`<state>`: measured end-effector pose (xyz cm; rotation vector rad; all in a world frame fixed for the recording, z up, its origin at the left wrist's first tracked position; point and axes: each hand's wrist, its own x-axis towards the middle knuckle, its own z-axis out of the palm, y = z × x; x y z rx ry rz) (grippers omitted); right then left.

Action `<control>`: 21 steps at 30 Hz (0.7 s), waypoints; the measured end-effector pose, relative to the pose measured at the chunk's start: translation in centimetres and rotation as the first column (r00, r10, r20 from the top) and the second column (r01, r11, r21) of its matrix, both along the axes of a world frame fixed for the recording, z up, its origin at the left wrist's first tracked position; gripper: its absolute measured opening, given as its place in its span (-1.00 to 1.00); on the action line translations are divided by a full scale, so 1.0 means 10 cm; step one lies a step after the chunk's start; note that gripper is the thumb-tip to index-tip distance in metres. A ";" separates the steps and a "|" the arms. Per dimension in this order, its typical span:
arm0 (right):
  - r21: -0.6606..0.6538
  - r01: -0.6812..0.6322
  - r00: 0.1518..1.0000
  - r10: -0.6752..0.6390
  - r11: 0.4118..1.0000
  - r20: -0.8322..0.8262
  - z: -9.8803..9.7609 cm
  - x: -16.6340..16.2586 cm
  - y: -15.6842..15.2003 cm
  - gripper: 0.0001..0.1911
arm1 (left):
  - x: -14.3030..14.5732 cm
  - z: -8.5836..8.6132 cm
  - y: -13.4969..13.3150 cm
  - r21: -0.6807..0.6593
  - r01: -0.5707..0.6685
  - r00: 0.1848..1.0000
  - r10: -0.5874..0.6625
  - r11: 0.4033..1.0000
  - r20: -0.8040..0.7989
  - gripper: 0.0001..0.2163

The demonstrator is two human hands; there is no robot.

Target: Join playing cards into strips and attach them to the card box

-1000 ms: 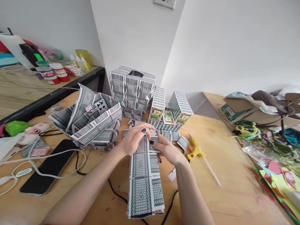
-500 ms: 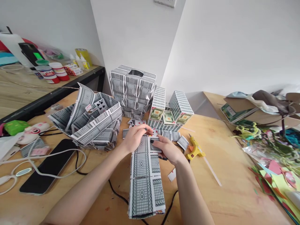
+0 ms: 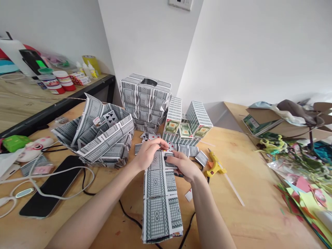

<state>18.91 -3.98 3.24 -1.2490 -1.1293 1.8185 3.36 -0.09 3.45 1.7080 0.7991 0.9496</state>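
A long folded block made of playing cards (image 3: 156, 186), grey patterned backs outward, lies lengthwise in front of me. My left hand (image 3: 148, 153) rests at its far left end, fingers bent over the end; the fingertips are partly hidden. At the far right side, my right hand (image 3: 183, 165) pinches a card at the block's edge between the thumb and the fingers. Loose cards (image 3: 185, 149) lie just beyond my hands, some face up. To the right is a yellow glue gun (image 3: 215, 167) with a glue stick (image 3: 234, 189) beside it.
A basket-like card structure (image 3: 103, 138) stands at left, a taller card box (image 3: 145, 100) behind. Stacked card packs (image 3: 173, 117) sit at the back. A phone (image 3: 49, 188) and white cable lie left. Craft scraps (image 3: 306, 193) and a cardboard box (image 3: 280, 119) are at right.
The camera view has shifted slightly. Both hands stay at the block's far end, with the right thumb a little farther left over the card edge.
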 end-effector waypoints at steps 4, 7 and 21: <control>-0.004 0.028 0.998 -0.028 1.000 0.056 0.03 -0.02 -0.01 -0.88 | -0.01 0.00 0.00 0.030 0.001 0.998 0.001 1.000 -0.060 -0.70; 0.019 0.029 0.995 -0.031 0.999 0.095 0.03 -0.03 -0.01 -0.85 | -0.01 0.00 0.00 0.045 0.005 0.997 -0.001 0.999 -0.079 -0.69; 0.035 0.084 0.974 -0.090 0.996 0.209 0.01 -0.07 0.00 -0.76 | 0.00 0.02 -0.02 0.050 0.004 0.993 0.002 0.999 -0.114 -0.67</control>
